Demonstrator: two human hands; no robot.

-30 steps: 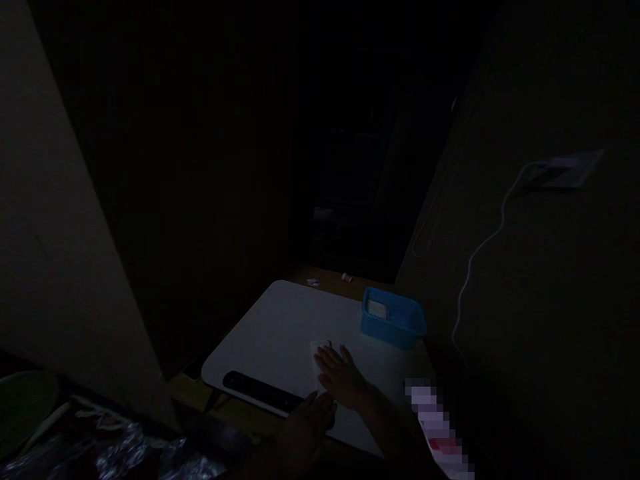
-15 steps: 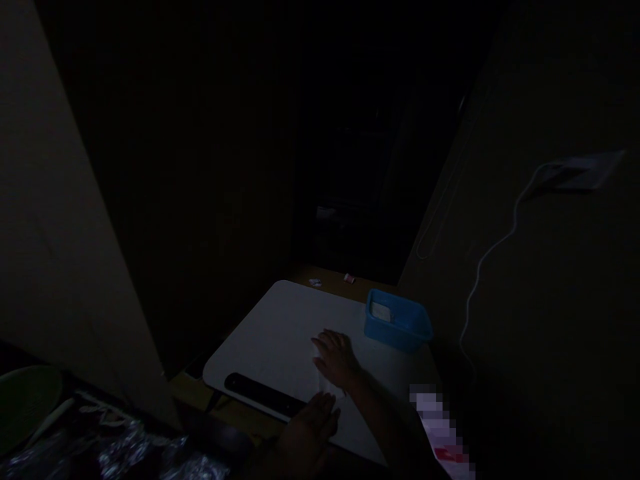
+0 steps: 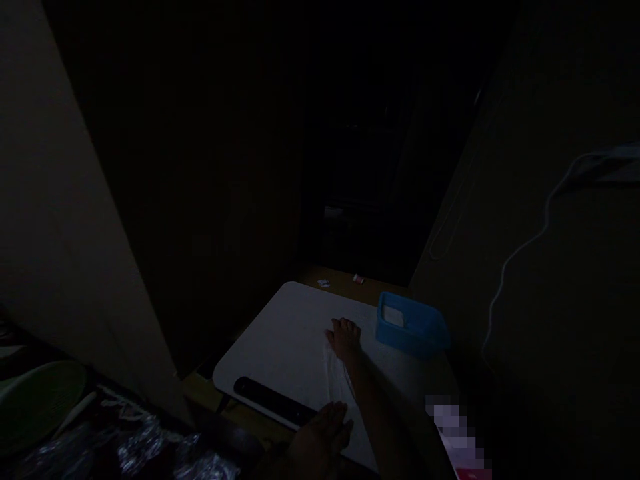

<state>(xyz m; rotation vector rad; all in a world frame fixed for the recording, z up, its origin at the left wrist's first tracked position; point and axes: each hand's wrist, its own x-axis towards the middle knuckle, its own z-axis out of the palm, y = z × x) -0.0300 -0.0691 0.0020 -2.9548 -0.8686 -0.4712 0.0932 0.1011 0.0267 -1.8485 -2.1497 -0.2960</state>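
Observation:
A thin white sheet (image 3: 333,373), perhaps plastic or cloth, lies lengthwise on a small white table (image 3: 270,340). At its far end, my right hand (image 3: 345,339) lies palm down with its fingers spread on the table. My left hand (image 3: 323,430) is at the near end of the sheet, beside the table's black strip (image 3: 275,400). Its fingers are stretched forward and look open. Dim light hides whether either hand pinches the sheet's edge.
A blue plastic basket (image 3: 413,323) with a pale block (image 3: 393,316) inside stands at the table's back right. Small wrappers (image 3: 324,283) lie beyond the table. At lower left are a green bowl (image 3: 45,407) and crumpled shiny plastic (image 3: 140,443). A white cable (image 3: 503,273) hangs along the right wall.
My right hand has slid away from me, farther from my left hand, and more of the white sheet shows between them. The whole view has shifted slightly.

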